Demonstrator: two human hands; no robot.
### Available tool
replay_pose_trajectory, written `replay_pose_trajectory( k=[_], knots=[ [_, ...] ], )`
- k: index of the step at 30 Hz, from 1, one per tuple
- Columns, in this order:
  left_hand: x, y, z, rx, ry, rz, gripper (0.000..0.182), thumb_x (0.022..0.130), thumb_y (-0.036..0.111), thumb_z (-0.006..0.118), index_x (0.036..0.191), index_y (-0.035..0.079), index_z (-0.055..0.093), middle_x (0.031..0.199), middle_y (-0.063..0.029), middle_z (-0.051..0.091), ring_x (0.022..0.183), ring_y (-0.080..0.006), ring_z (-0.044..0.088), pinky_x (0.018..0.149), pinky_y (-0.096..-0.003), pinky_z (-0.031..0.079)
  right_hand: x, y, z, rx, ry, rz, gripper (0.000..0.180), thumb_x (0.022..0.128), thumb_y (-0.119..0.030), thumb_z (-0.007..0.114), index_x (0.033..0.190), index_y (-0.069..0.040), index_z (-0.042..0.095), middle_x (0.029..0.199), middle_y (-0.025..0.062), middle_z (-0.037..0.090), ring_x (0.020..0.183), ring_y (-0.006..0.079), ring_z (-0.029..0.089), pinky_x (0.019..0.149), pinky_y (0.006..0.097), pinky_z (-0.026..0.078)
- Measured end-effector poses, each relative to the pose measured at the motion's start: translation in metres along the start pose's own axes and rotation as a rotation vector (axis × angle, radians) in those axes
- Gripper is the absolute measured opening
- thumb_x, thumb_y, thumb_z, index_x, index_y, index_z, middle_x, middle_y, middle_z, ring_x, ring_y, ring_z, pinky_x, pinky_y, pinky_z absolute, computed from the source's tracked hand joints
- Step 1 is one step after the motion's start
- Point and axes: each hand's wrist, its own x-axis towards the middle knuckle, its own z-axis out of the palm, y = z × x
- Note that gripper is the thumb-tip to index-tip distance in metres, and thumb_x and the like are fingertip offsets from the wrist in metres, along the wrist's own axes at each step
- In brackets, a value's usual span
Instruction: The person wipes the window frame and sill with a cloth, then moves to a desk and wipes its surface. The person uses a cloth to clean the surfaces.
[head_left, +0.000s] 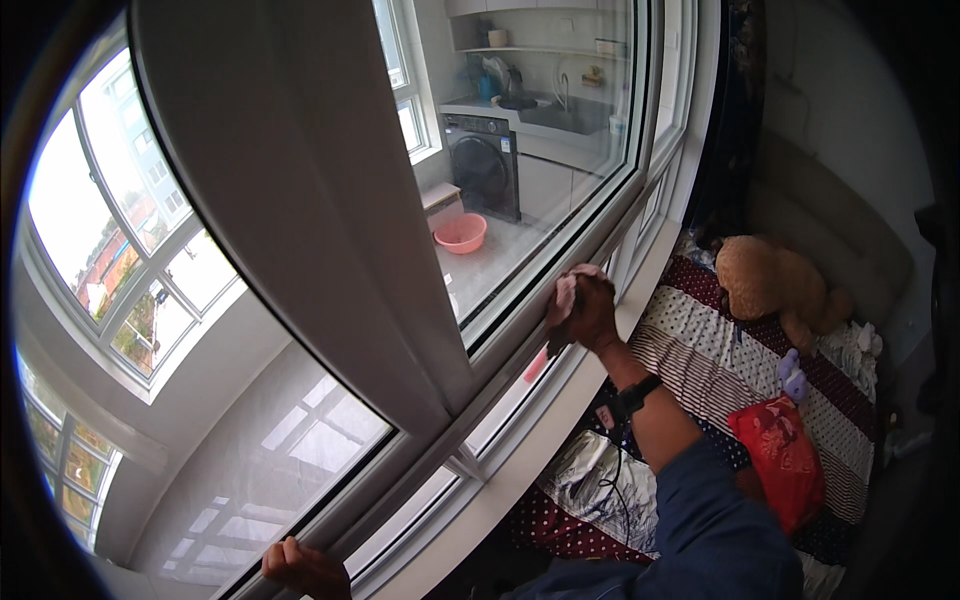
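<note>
My right hand (589, 311) is closed around a crumpled pinkish cloth (571, 289) and presses it on the lower rail of a grey window frame (517, 341). A dark band with a small device sits on that wrist. At the bottom left, my left hand (306, 568) grips the same frame rail, its fingers curled over the edge. A wide grey upright (300, 187) of the frame stands between two glass panes. A pale sill (517, 480) runs below the rail, alongside lower panes.
Through the glass are a washing machine (484, 165), a pink basin (461, 234) and a sink counter (570, 116). Right of the sill lies a bed with a patterned cover (697, 337), a brown plush toy (772, 281), a purple toy (793, 376) and a red bag (780, 457).
</note>
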Motion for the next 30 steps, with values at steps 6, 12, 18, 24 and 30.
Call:
replay_pose_trajectory(
  k=[6, 12, 18, 24, 30],
  knots=[
    [0.005, 0.003, -0.003, -0.007, -0.019, -0.005, 0.019, 0.099, 0.005, 0.047, 0.116, -0.001, 0.055, 0.113, -0.0203, 0.052, 0.106, -0.0365, 0.050, 0.094, -0.0518, 0.039, 0.011, 0.104, 0.004, -0.348, -0.061, -0.151, 0.028, 0.086, -0.022, 0.063, 0.110, -0.009, 0.065, 0.111, 0.0119, 0.065, 0.108, 0.0348, 0.062, 0.099, 0.0473, 0.048],
    [0.018, 0.013, 0.003, 0.165, 0.152, 0.053, 0.014, 0.103, 0.017, 0.045, 0.095, 0.010, 0.055, 0.089, -0.0048, 0.050, 0.078, -0.0187, 0.047, 0.074, -0.0347, 0.044, 0.039, 0.176, 0.007, -0.254, -0.165, 0.311, 0.028, 0.097, -0.026, 0.059, 0.109, -0.004, 0.070, 0.111, 0.0217, 0.069, 0.111, 0.0436, 0.061, 0.099, 0.0469, 0.049],
    [0.003, 0.004, -0.004, 0.004, -0.003, -0.026, 0.017, 0.100, 0.006, 0.048, 0.113, -0.001, 0.056, 0.112, -0.0212, 0.053, 0.105, -0.0378, 0.051, 0.094, -0.0522, 0.040, 0.032, 0.148, 0.012, -0.213, -0.197, 0.450, 0.039, 0.097, -0.031, 0.060, 0.124, -0.003, 0.062, 0.125, 0.0275, 0.061, 0.120, 0.0452, 0.056, 0.105, 0.0466, 0.047],
    [0.003, 0.004, 0.002, -0.020, 0.024, -0.014, 0.016, 0.100, 0.005, 0.049, 0.113, -0.002, 0.057, 0.112, -0.0208, 0.053, 0.106, -0.0379, 0.051, 0.094, -0.0512, 0.040, -0.014, 0.032, 0.008, -0.103, -0.173, 0.207, 0.039, 0.094, -0.027, 0.063, 0.125, -0.005, 0.059, 0.125, 0.0225, 0.059, 0.120, 0.0422, 0.056, 0.104, 0.0479, 0.047],
    [0.009, 0.008, -0.009, -0.100, -0.018, -0.011, 0.027, 0.103, 0.022, 0.048, 0.113, -0.001, 0.058, 0.112, -0.0197, 0.054, 0.106, -0.0378, 0.051, 0.095, -0.0519, 0.040, -0.050, -0.128, -0.009, -0.027, -0.271, 0.117, 0.047, 0.081, -0.025, 0.074, 0.123, -0.007, 0.063, 0.123, 0.0159, 0.062, 0.121, 0.0375, 0.058, 0.103, 0.0489, 0.048]
  ],
)
